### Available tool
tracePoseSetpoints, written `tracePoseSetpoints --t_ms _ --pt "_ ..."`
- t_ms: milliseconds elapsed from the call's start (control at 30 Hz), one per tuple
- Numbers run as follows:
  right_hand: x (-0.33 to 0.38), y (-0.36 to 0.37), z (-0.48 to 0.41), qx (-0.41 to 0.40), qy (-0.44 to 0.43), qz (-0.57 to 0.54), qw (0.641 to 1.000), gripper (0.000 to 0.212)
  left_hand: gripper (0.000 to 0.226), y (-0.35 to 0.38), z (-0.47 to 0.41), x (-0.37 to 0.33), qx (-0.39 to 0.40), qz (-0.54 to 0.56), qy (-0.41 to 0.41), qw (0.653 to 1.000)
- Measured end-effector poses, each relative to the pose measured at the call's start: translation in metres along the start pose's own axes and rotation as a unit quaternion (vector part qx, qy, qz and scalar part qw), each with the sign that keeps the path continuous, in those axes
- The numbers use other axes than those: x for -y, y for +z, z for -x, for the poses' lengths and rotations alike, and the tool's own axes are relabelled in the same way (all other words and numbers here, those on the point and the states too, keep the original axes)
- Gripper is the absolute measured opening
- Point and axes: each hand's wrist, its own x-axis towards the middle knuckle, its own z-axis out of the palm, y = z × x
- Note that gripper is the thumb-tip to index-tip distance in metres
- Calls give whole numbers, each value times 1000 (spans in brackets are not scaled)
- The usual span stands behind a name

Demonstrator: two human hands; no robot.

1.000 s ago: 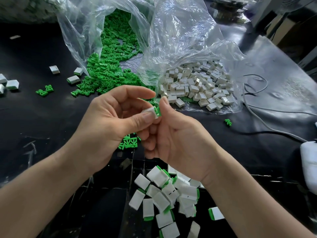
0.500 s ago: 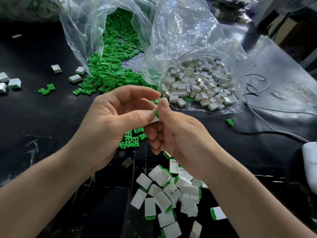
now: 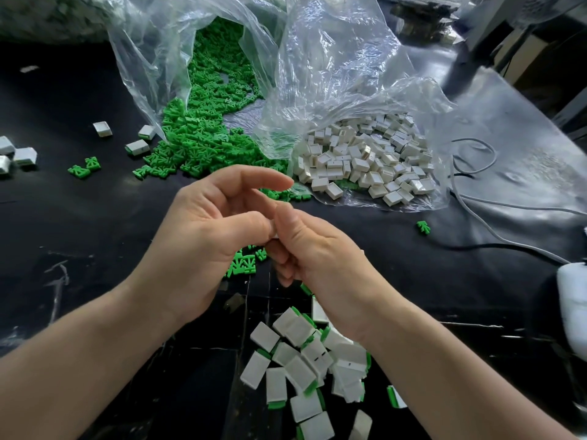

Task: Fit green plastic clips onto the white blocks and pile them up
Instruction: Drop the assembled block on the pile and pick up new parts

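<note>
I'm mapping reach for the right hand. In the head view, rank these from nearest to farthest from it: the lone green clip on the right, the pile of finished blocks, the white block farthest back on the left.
1. Pile of finished blocks: directly under the right hand, toward the viewer.
2. Lone green clip: on the table, to its right.
3. Far-left white block: beyond the left hand, near the bag of clips.
</note>
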Motion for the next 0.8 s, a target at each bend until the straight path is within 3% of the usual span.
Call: tracePoseSetpoints --t_ms 533,800 --pt "-6 0 -2 -1 -25 52 998 29 41 0 0 2 5 11 -11 1000" --pt "-8 -1 -3 -7 -21 63 998 36 42 1 0 2 -1 22 -25 999"
